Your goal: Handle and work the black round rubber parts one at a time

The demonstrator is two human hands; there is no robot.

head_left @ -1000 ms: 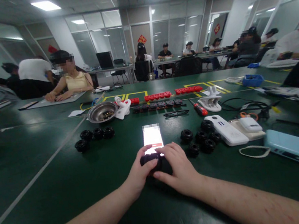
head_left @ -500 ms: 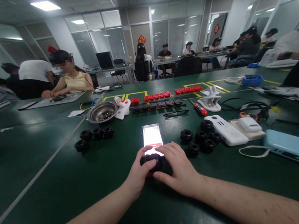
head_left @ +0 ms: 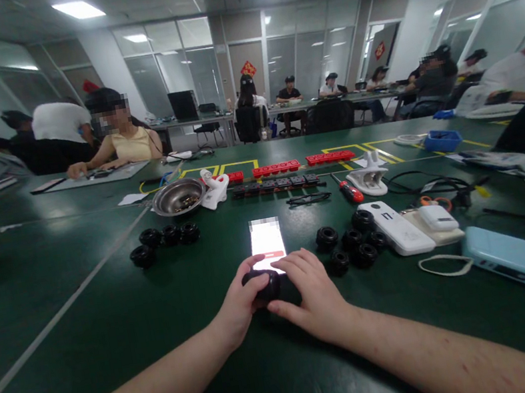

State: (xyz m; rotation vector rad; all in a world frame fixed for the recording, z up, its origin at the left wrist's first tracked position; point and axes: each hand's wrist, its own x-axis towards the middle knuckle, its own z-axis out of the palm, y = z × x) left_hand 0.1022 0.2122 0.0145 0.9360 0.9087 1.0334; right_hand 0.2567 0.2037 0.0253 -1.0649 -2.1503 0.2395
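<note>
My left hand (head_left: 239, 303) is closed round a black ring-shaped part (head_left: 268, 282), the thumb pressed on its top. My right hand (head_left: 316, 292) sits close beside that part, its fingers curved and the thumb apart from them. The dark space under my right palm is hard to make out, and I see nothing firmly gripped there. Just beyond both hands is a phone (head_left: 266, 240) with a bright white screen and a red band. My fingertips overlap its near end.
Several similar black parts (head_left: 352, 239) lie to the right, others (head_left: 170, 234) to the left. Farther back are a steel bowl (head_left: 178, 198), red trays (head_left: 276, 168), glasses (head_left: 310, 199) and a screwdriver (head_left: 352, 191). A light-blue case (head_left: 511, 255) stands at right. Co-workers sit around.
My left hand and the black part have shifted very slightly to the left. My right hand stays almost where it was. At the far left, a co-worker's hand has moved a little left.
</note>
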